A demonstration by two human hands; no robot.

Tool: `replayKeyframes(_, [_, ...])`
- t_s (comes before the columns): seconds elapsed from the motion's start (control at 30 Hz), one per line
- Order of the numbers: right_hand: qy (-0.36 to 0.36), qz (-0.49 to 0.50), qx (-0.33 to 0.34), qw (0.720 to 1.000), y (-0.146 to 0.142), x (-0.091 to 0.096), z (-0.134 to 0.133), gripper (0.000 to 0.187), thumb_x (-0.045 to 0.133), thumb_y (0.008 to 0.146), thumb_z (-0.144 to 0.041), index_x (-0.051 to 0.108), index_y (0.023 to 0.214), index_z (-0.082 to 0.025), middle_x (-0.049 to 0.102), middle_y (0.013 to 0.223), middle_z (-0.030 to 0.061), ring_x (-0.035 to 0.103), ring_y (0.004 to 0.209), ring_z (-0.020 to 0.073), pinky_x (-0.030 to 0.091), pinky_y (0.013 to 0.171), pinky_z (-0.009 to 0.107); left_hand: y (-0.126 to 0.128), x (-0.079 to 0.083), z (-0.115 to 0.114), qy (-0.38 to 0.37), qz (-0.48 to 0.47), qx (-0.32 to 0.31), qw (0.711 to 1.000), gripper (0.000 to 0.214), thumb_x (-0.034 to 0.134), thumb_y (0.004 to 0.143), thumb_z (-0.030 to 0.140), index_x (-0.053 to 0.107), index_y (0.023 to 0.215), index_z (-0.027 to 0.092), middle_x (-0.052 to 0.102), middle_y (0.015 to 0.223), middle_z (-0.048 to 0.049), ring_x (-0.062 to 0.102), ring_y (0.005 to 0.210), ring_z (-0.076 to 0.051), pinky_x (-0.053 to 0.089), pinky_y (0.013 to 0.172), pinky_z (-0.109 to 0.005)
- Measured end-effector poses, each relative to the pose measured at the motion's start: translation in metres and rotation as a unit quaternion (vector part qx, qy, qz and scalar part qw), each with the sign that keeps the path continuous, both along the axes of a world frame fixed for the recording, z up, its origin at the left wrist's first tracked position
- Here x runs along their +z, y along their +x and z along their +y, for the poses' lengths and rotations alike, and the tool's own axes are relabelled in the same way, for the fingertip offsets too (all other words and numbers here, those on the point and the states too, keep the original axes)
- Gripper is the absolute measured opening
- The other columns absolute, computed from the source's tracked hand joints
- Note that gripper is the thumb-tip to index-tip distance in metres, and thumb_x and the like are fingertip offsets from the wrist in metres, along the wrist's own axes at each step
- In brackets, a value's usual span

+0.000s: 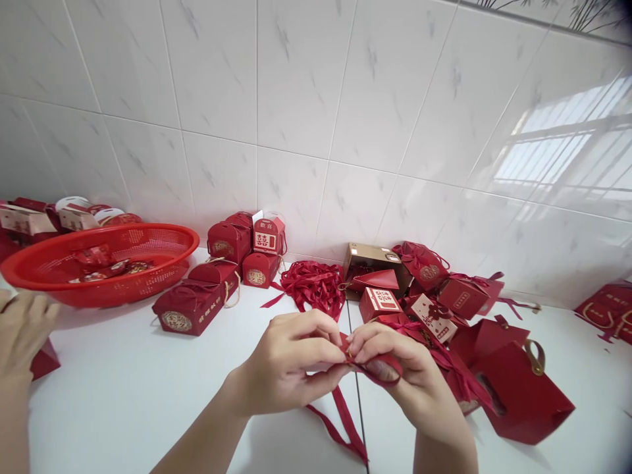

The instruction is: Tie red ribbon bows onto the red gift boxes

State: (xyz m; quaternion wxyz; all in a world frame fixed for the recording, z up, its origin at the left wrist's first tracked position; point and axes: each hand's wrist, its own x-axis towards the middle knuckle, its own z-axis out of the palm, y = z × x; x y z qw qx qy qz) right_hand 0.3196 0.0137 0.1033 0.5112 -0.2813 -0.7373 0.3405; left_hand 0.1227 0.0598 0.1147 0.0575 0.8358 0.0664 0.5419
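Observation:
My left hand (pixel 296 362) and my right hand (pixel 395 368) meet above the front middle of the table. Thumbs and fingers of both pinch a red ribbon (pixel 348 421), whose tail hangs to the tabletop. A red loop (pixel 390 370) stands out under my right fingers, and a small gold-coloured spot shows between the fingertips. What else the fingers cover is hidden. Behind my hands lies a tangled heap of dark red ribbons (pixel 313 283).
Another person's hand (pixel 22 329) is at the left edge over a red box (pixel 45 361). A red plastic basket (pixel 162 240) holds small wrapped packets. Several red boxes (pixel 192 309) stand by the wall. Right of my hands are piled boxes, an open brown carton (pixel 372 253) and a red box with a strap (pixel 528 395).

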Motion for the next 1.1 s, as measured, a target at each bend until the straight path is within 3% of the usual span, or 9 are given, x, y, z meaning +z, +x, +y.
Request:
replayKeyframes(0.2, [-0.032,0.014,-0.007,0.999,0.002,-0.001,0.002,0.013,0.06,0.091,-0.024,0.072,0.093,-0.029,0.062,0.107,0.0079,0.061,0.105,0.0226,0.055,0.084,0.036,0.004,0.001,0.002,0.018,-0.003,0.014,1.0,0.015,0.067,0.076,0.007,0.061,0.08,0.02,0.073,0.071,-0.0018,0.069,0.06,-0.013,0.055,0.058,-0.02])
replayKeyframes(0.37, [-0.054,0.047,0.011,0.997,0.002,-0.003,0.001,0.013,0.061,0.09,-0.023,0.072,0.095,-0.029,0.067,0.107,0.0081,0.063,0.103,0.0231,0.056,0.085,0.038,0.005,0.0,0.003,0.011,-0.006,0.011,1.0,0.016,0.068,0.073,0.006,0.061,0.078,0.02,0.074,0.071,-0.0027,0.07,0.06,-0.014,0.053,0.057,-0.021])
replayKeyframes(0.53, [0.001,0.056,-0.024,0.998,-0.001,-0.004,0.002,0.013,0.069,0.084,-0.021,0.075,0.092,-0.029,0.07,0.098,0.0066,0.064,0.103,0.0242,0.055,0.086,0.039,0.005,0.002,0.002,-0.001,-0.008,0.009,1.0,0.017,0.067,0.073,0.007,0.061,0.079,0.021,0.075,0.07,-0.0011,0.07,0.059,-0.014,0.051,0.056,-0.021])
replayKeyframes(0.67, [0.057,0.094,-0.026,0.994,-0.007,-0.007,0.002,0.024,0.068,0.083,-0.017,0.07,0.104,-0.03,0.072,0.092,0.0054,0.065,0.095,0.0232,0.055,0.084,0.039,0.004,0.002,0.001,-0.018,-0.017,0.003,1.0,0.017,0.069,0.073,0.008,0.061,0.08,0.022,0.074,0.069,-0.0012,0.07,0.059,-0.014,0.053,0.057,-0.023])
replayKeyframes(0.87, [0.077,0.119,-0.006,0.99,-0.012,-0.013,0.0,0.039,0.062,0.079,-0.004,0.061,0.108,-0.03,0.068,0.094,0.0036,0.062,0.097,0.0219,0.053,0.086,0.04,0.002,0.002,0.0,-0.051,-0.034,-0.03,0.998,0.019,0.069,0.07,0.003,0.062,0.079,0.018,0.073,0.088,-0.0096,0.071,0.075,-0.018,0.059,0.063,-0.024])
replayKeyframes(1.1, [0.096,0.107,-0.018,0.99,-0.013,-0.013,-0.003,0.047,0.06,0.072,0.003,0.058,0.105,-0.03,0.068,0.094,0.0036,0.062,0.094,0.0233,0.052,0.086,0.041,0.004,0.002,-0.001,-0.028,-0.028,-0.019,0.999,0.021,0.071,0.069,0.005,0.06,0.08,0.02,0.074,0.077,-0.0055,0.069,0.062,-0.014,0.057,0.059,-0.022])
